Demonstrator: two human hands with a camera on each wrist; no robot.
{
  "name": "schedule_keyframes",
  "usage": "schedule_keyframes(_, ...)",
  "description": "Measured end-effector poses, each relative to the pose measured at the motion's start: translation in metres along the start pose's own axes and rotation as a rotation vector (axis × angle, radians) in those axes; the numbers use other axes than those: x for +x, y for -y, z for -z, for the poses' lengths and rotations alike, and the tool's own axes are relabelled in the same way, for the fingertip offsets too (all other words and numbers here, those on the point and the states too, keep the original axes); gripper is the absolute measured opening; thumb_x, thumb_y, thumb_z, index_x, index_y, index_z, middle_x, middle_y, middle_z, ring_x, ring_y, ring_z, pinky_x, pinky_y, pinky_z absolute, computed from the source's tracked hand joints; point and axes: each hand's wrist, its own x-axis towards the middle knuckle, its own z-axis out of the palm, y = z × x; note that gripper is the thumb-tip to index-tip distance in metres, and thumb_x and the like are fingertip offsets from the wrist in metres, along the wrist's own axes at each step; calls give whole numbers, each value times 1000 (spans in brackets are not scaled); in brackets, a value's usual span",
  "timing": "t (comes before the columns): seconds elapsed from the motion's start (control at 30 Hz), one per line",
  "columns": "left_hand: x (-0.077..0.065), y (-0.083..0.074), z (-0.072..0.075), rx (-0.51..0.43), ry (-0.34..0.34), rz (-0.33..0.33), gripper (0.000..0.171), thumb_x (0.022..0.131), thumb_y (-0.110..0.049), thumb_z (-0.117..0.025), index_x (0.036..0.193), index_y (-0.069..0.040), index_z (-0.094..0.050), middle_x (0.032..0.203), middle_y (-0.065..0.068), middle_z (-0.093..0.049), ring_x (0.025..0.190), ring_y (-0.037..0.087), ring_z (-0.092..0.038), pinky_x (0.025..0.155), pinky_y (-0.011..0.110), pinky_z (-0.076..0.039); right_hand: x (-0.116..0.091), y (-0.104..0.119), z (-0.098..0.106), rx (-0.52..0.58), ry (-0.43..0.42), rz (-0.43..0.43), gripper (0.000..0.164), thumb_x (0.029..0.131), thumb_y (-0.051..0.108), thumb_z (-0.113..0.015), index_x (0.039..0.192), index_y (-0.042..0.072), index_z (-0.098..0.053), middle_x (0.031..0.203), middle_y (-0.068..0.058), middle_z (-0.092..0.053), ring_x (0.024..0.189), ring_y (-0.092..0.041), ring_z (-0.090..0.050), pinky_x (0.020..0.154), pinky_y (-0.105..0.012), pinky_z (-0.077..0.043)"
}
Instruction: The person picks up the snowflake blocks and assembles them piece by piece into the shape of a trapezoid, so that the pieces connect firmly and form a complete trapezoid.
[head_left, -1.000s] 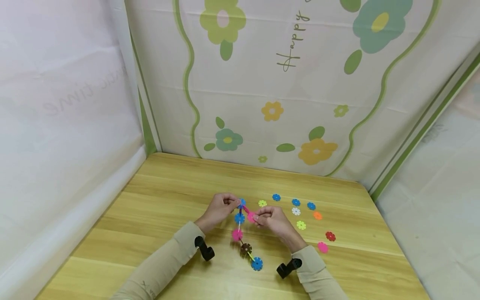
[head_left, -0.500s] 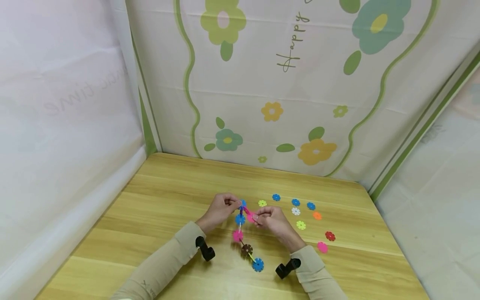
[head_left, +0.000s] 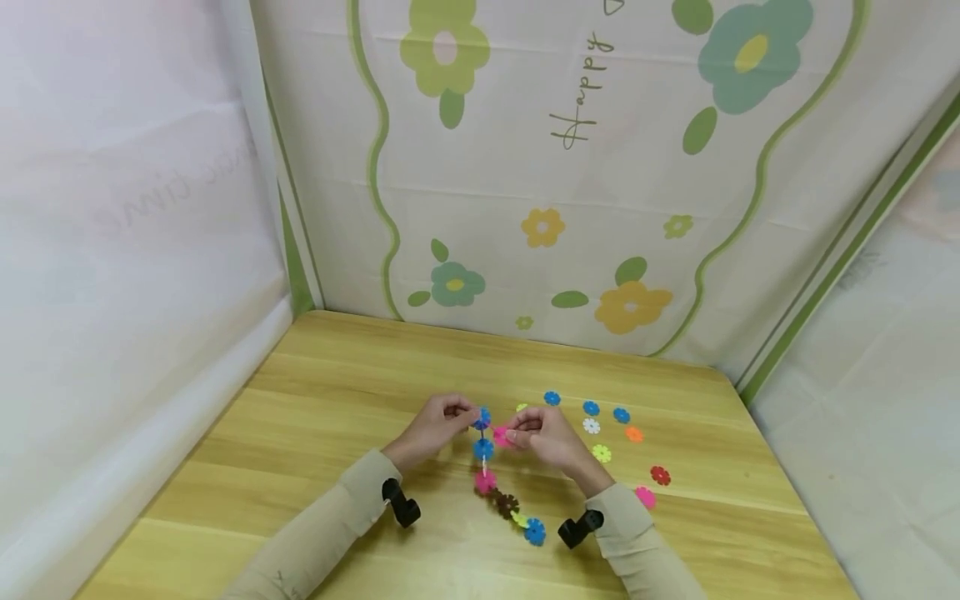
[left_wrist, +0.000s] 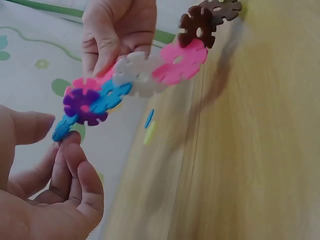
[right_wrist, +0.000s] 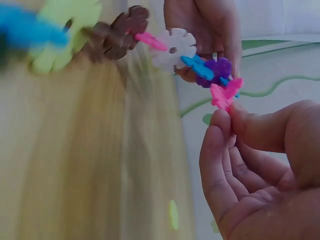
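My left hand (head_left: 438, 427) pinches a blue notched snowflake disc (left_wrist: 62, 129) between thumb and fingers. Opposite it, my right hand (head_left: 551, 439) pinches pink snowflake discs (right_wrist: 226, 94) at the fingertips, close beside the blue one. From there a chain of interlocked discs hangs down toward me. It runs through a purple disc (left_wrist: 85, 106), another blue disc (head_left: 483, 448), a white disc (left_wrist: 140, 74), a pink disc (head_left: 486, 481), brown discs (head_left: 507, 504) and a yellow-green disc (right_wrist: 62, 35) to a blue disc (head_left: 535, 532) at the low end.
Loose snowflake discs lie right of the hands on the wooden table (head_left: 322, 375): several blue ones (head_left: 552, 398), a white one (head_left: 592, 426), an orange one (head_left: 634, 435), yellow-green ones (head_left: 602, 454), a red one (head_left: 660, 476) and a pink one (head_left: 645, 497). A flower-printed curtain (head_left: 495, 183) stands behind.
The chain's low end has swung to the right, and the held blue disc has turned and sits slightly lower. Both hands keep their pinch; the head view has shifted a little.
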Motion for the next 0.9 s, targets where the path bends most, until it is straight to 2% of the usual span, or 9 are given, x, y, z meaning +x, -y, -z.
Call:
schedule_keyframes(0.1,1,-2,3,32,23,-3,31,107,-38,-64,123,-12,-72,118,6,-71,109,27,-66,98,51,-56,4,3,8,-74,56,75,10,101,11,-71,104,2,-76,94,-16,-74,86,-36,-73,77,-48,-64)
schedule_keyframes(0.2,4,-7,4,93,67,-29,32,106,-39,-65,125,-15,-72,122,8,-72,109,20,-66,100,53,-56,8,7,12,-119,111,140,10,102,10,-70,102,3,-77,93,-17,-75,84,-39,-73,77,-52,-63)
schedule_keyframes(0.33,8,-12,4,158,160,-84,30,107,-36,-65,124,-14,-73,120,9,-74,104,17,-68,96,43,-58,13,15,12,-157,166,187,9,102,10,-70,101,5,-78,92,-14,-77,84,-41,-73,78,-54,-63)
schedule_keyframes(0.47,10,-13,1,160,225,-112,26,106,-32,-66,122,-13,-75,113,6,-76,102,24,-71,86,31,-59,15,21,10,-166,208,193,8,101,8,-71,100,7,-79,91,-10,-77,88,-45,-73,81,-57,-62)
schedule_keyframes(0.57,9,-11,0,148,231,-116,21,105,-27,-68,119,-13,-75,109,8,-76,100,32,-71,81,28,-59,16,23,8,-171,220,190,8,101,8,-71,99,7,-79,91,-9,-77,90,-46,-73,82,-58,-62)
schedule_keyframes(0.67,9,-8,0,138,226,-121,18,105,-23,-69,117,-11,-75,107,9,-75,99,37,-71,79,30,-59,16,23,8,-177,220,193,8,101,7,-71,99,8,-79,90,-8,-77,89,-45,-73,81,-57,-62)
schedule_keyframes(0.9,9,-5,1,104,243,-105,16,104,-21,-69,114,-10,-76,103,9,-75,94,33,-71,82,45,-62,19,27,9,-208,230,199,9,101,7,-71,98,9,-80,91,-7,-78,88,-43,-75,80,-58,-62)
